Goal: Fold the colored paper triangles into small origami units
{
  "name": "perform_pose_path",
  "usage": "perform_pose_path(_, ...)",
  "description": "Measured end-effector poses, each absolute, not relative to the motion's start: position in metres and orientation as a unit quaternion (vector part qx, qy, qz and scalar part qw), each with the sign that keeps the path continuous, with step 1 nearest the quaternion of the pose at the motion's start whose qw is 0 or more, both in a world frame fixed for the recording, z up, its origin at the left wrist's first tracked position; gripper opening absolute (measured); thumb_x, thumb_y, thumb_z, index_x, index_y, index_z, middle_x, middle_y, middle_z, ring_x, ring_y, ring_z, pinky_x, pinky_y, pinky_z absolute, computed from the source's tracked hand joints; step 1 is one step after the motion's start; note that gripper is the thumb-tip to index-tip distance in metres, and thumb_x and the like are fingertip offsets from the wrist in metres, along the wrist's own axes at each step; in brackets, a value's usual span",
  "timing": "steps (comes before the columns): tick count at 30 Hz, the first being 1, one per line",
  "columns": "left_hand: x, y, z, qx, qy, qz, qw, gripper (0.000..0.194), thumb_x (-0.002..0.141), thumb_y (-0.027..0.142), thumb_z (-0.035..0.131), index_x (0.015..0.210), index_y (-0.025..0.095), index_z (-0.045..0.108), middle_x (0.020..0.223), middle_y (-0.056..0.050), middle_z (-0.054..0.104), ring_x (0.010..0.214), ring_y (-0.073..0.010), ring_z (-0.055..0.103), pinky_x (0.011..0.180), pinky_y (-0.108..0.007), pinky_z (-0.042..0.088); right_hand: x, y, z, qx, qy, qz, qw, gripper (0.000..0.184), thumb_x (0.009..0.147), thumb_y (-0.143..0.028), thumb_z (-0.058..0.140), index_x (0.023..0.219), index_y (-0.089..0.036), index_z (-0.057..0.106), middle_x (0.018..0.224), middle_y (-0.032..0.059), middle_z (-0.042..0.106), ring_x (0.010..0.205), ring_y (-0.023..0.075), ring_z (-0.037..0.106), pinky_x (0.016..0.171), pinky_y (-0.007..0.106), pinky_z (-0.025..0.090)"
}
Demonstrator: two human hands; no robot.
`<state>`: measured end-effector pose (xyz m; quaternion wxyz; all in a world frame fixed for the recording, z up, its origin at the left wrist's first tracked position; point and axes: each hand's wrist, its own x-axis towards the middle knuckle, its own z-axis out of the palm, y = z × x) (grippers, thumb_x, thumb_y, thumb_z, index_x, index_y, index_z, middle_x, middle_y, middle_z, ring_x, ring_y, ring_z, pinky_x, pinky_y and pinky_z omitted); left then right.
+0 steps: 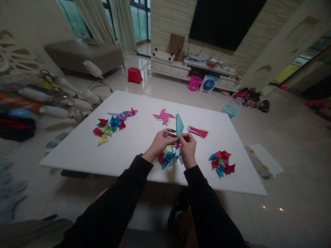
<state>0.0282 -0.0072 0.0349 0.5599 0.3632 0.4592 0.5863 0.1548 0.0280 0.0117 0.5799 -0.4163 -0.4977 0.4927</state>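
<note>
Both my hands meet over the near middle of the white table (134, 144). My left hand (160, 143) and my right hand (188, 148) pinch the lower end of a folded teal paper piece (179, 124) that stands upright between them. Directly under my hands lies a pile of folded paper pieces (170, 156) in blue, green and pink. A pink folded paper star (163, 116) lies just beyond the teal piece. Both arms are in black sleeves.
More folded paper lies in heaps: a mixed one at the left (113, 124), flat red pieces (198, 131) right of centre, a red and blue heap (221, 163) at the near right. A sheet (263, 160) lies on the floor beside the table.
</note>
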Motion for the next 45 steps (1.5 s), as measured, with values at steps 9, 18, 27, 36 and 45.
perform_pose_path(9,0.032,-0.006,0.032,0.356,0.450,0.605,0.553,0.060,0.059,0.028,0.093,0.108,0.013,0.062,0.088,-0.005,0.070,0.073,-0.0146,0.069,0.068,-0.029,0.060,0.155,0.027,0.015,-0.422,-0.495,0.484,0.585,0.022,0.070,-0.030,0.076,0.068,-0.019,0.057,0.068,-0.0027,0.062,0.069,0.0138,0.057,0.070,0.028,0.045)
perform_pose_path(18,0.032,-0.003,0.029,0.334,0.453,0.614,0.553,0.058,0.057,0.029,0.094,0.105,0.013,0.065,0.082,-0.004,0.069,0.072,-0.0158,0.070,0.067,-0.029,0.060,0.156,0.029,0.015,-0.434,-0.506,0.467,0.581,0.021,0.072,-0.030,0.074,0.069,-0.020,0.056,0.068,-0.0030,0.062,0.068,0.0136,0.056,0.068,0.028,0.045)
perform_pose_path(27,0.032,-0.004,0.029,0.327,0.461,0.615,0.550,0.054,0.057,0.030,0.094,0.099,0.013,0.065,0.078,-0.004,0.069,0.070,-0.0147,0.068,0.069,-0.029,0.059,0.156,0.029,0.014,-0.434,-0.508,0.470,0.577,0.020,0.071,-0.030,0.073,0.069,-0.020,0.056,0.065,-0.0043,0.058,0.065,0.0129,0.053,0.064,0.027,0.043)
perform_pose_path(36,0.028,-0.001,0.023,0.329,0.490,0.628,0.507,0.046,0.058,0.032,0.092,0.092,0.013,0.066,0.076,-0.003,0.069,0.071,-0.0146,0.067,0.068,-0.028,0.057,0.154,0.030,0.011,-0.437,-0.502,0.477,0.574,0.023,0.072,-0.030,0.075,0.072,-0.020,0.053,0.067,-0.0061,0.053,0.063,0.0118,0.050,0.060,0.026,0.041)
perform_pose_path(45,0.027,-0.002,0.026,0.325,0.488,0.631,0.508,0.048,0.057,0.034,0.092,0.090,0.014,0.064,0.074,-0.004,0.069,0.070,-0.0156,0.067,0.067,-0.028,0.056,0.151,0.025,0.015,-0.416,-0.506,0.498,0.568,0.032,0.072,-0.040,0.081,0.077,-0.020,0.058,0.073,-0.0033,0.060,0.069,0.0136,0.056,0.064,0.026,0.045)
